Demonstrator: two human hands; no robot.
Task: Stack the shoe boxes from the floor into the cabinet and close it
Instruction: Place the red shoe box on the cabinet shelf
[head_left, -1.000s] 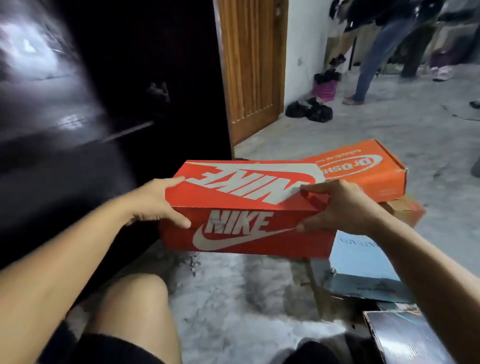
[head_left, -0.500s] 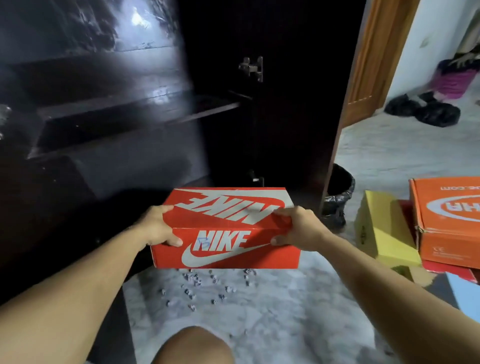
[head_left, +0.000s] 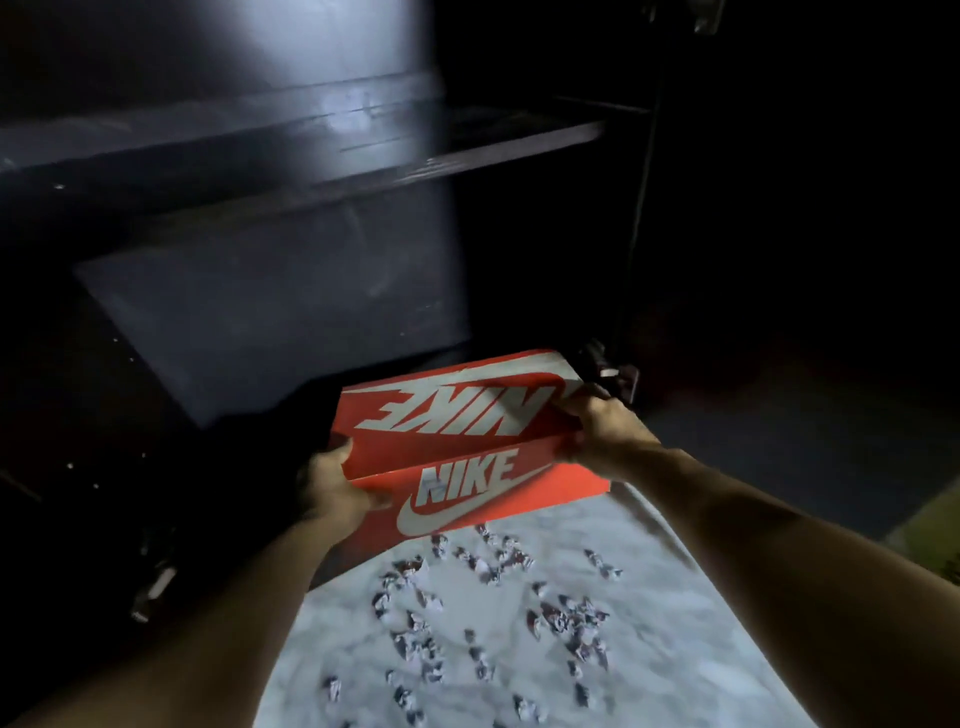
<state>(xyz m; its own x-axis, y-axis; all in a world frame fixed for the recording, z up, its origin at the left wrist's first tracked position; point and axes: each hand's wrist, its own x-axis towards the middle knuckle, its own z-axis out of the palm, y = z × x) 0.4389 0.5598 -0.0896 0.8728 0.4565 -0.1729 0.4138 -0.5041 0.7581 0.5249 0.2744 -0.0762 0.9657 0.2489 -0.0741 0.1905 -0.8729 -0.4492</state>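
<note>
A red Nike shoe box (head_left: 467, 447) with white lettering is held in both hands at the mouth of the dark open cabinet (head_left: 270, 322). My left hand (head_left: 332, 486) grips its left end, and my right hand (head_left: 602, 434) grips its right end. The box is tilted, its far edge reaching into the cabinet's lower compartment, its near edge over the floor. A dark shelf (head_left: 363, 156) crosses the cabinet above the box. The other shoe boxes are out of view.
Small scraps of torn paper (head_left: 488, 623) litter the pale marble floor (head_left: 649, 675) in front of the cabinet. The cabinet's dark open door (head_left: 779, 260) stands at the right, with a latch (head_left: 610, 371) just behind my right hand.
I have turned left from the pile of boxes toward the cabinet. The red box has moved forward and down into the cabinet's lower opening, still held in both hands.
</note>
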